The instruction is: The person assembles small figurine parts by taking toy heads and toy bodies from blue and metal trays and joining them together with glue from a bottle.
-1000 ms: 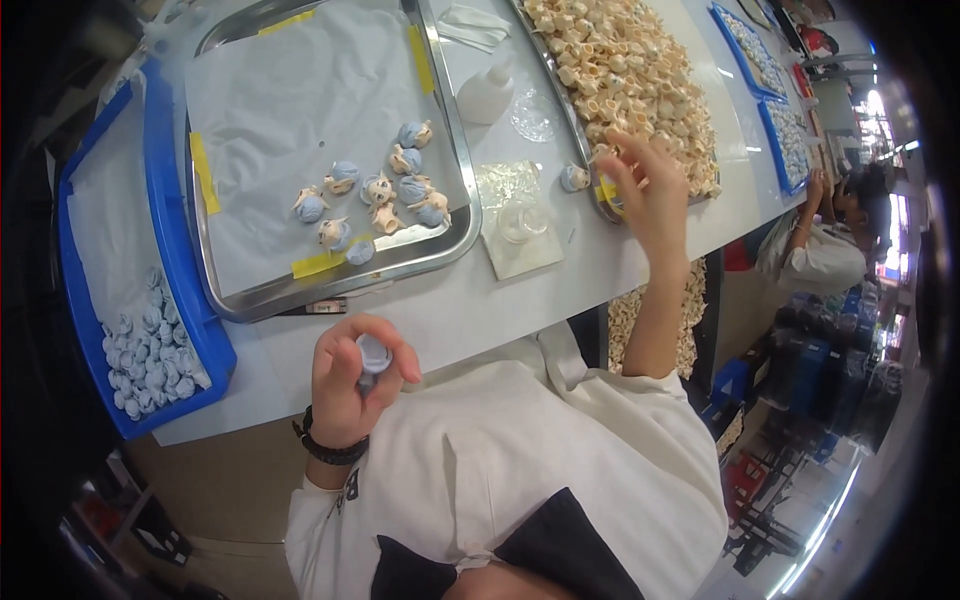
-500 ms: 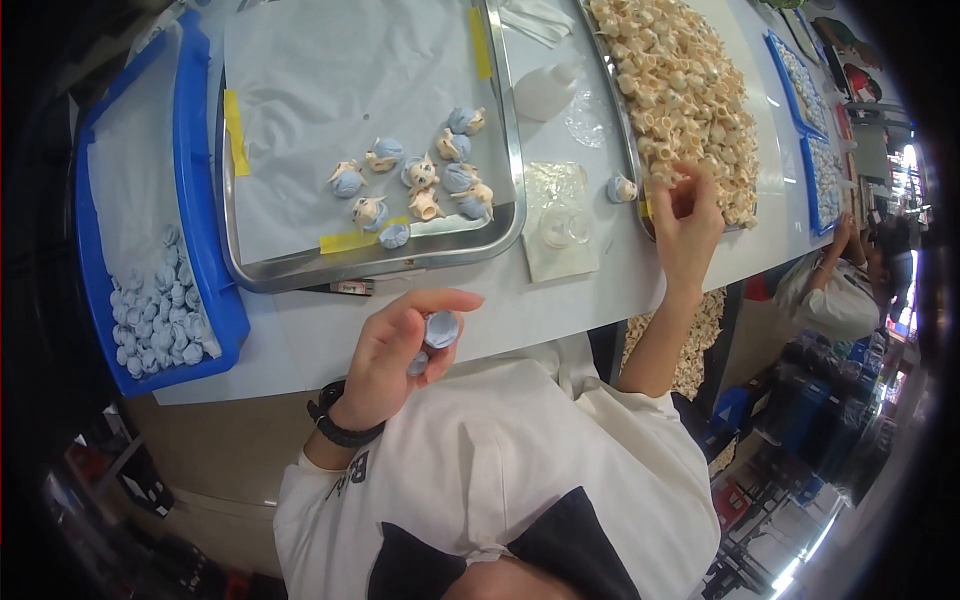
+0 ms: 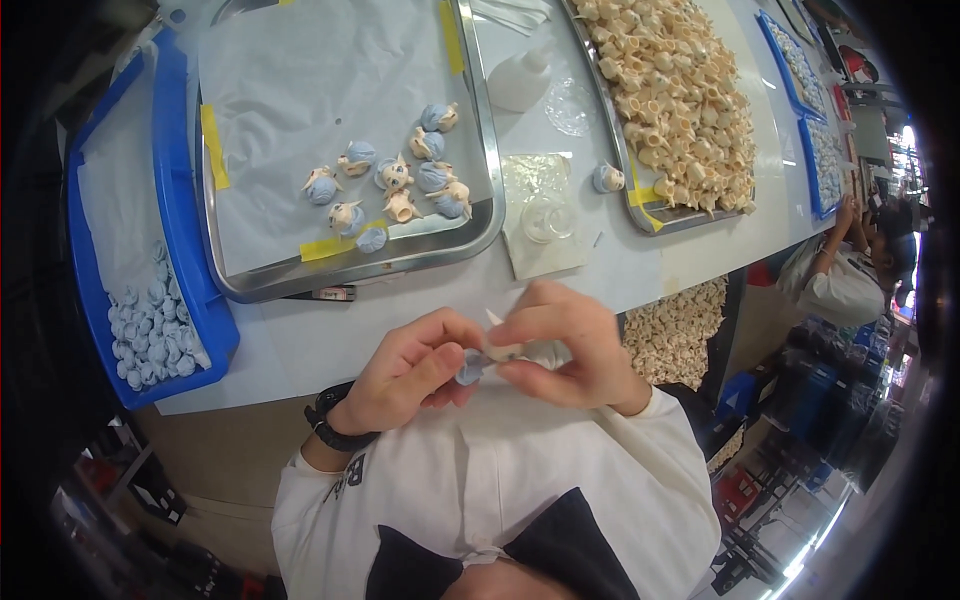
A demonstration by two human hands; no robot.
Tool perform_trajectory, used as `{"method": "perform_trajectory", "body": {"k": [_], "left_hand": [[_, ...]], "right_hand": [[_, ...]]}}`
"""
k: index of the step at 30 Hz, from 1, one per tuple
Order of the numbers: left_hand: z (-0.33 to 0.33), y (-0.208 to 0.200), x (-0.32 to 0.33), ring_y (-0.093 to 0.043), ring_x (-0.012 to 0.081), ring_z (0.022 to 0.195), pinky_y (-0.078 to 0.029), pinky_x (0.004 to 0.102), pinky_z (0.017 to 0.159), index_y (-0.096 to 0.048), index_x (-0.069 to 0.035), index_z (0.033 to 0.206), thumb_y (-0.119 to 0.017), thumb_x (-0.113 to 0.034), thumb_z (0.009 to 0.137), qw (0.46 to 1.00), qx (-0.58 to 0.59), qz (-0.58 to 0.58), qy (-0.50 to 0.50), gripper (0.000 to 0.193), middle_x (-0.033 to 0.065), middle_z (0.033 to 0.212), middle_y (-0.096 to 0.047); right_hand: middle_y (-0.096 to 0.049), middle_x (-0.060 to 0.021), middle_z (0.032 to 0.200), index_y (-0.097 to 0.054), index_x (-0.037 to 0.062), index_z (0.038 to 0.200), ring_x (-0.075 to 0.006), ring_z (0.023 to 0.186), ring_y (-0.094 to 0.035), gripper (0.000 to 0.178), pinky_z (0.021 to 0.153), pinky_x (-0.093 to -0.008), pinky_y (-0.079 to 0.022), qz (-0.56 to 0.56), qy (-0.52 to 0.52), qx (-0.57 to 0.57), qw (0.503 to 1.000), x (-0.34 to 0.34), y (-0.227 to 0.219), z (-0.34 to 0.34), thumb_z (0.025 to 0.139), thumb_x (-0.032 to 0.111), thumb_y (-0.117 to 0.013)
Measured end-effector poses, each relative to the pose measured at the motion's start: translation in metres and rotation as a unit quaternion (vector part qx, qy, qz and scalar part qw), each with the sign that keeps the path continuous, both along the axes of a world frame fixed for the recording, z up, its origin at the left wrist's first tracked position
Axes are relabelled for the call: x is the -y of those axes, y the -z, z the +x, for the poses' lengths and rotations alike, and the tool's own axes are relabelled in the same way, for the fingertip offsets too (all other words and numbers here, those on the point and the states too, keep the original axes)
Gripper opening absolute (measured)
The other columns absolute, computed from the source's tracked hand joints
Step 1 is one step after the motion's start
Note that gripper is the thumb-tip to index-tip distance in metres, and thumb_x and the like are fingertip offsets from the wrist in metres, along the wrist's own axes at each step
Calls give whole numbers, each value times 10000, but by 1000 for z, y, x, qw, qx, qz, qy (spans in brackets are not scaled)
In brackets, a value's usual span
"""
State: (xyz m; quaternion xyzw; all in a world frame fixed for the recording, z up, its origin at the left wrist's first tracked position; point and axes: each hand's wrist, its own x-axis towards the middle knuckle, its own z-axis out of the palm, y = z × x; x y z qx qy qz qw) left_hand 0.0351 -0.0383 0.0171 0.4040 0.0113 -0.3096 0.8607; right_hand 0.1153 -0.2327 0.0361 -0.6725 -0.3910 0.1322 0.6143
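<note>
My left hand [image 3: 405,375] is closed on a light-blue hollow doll hair piece [image 3: 469,370] in front of my chest. In my right hand [image 3: 578,345], the thumb and fingers pinch a cream doll head piece [image 3: 505,352] with a pointed tip. The two pieces meet between my hands; whether one sits inside the other is hidden by the fingers. Several doll heads [image 3: 397,173], some with blue hair, lie on the paper-lined metal tray [image 3: 370,268] beyond my left hand. One more blue-haired head [image 3: 608,178] rests on the table.
A blue bin [image 3: 222,345] at the left holds blue hair pieces [image 3: 150,325]. Cream head pieces [image 3: 680,95] fill another tray at the right. Between the trays are a white bottle [image 3: 520,80] and a small clear dish [image 3: 548,220]. Another person [image 3: 835,275] works at the far right.
My right hand has come from the tray of cream pieces to my left hand, bringing a head piece. My left hand has shifted slightly right, and its fingers have closed around the blue piece.
</note>
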Motion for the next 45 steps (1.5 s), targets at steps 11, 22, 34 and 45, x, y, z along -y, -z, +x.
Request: {"method": "perform_trajectory", "body": {"k": [11, 22, 34, 45], "left_hand": [[2, 2, 3, -427, 26, 639, -346, 168, 568, -466, -17, 1148, -421, -256, 942, 999, 32, 30, -30, 319, 10, 796, -510], [3, -1, -3, -426, 38, 725, -358, 174, 673, -468, -14, 1216, -491, -62, 849, 992, 63, 93, -63, 371, 6, 948, -469], [0, -1, 2, -474, 39, 755, -392, 176, 681, -427, -2, 1213, -560, -34, 805, 985, 36, 51, -162, 430, 30, 973, -512], [1, -1, 3, -474, 27, 687, -385, 170, 634, -522, -2, 1095, -614, -53, 791, 973, 39, 134, -186, 322, -1, 843, -547]], "right_hand": [[-597, -106, 856, -541, -16, 974, -209, 679, -575, 353, 584, -280, -480, -14, 33, 4, 999, 9, -1, -3, 667, 0, -714], [-541, -91, 831, -606, 28, 919, -242, 754, -531, 269, 634, -322, -433, -267, 218, 216, 913, 22, -13, 39, 665, -7, -689], [-555, -75, 792, -598, 28, 886, -246, 729, -521, 275, 645, -334, -417, -262, 208, 229, 914, 22, -8, 43, 635, -3, -706], [-596, -81, 799, -601, 19, 883, -231, 701, -545, 294, 632, -308, -425, -237, 262, 184, 917, 27, -2, 34, 617, -14, -721]]}}
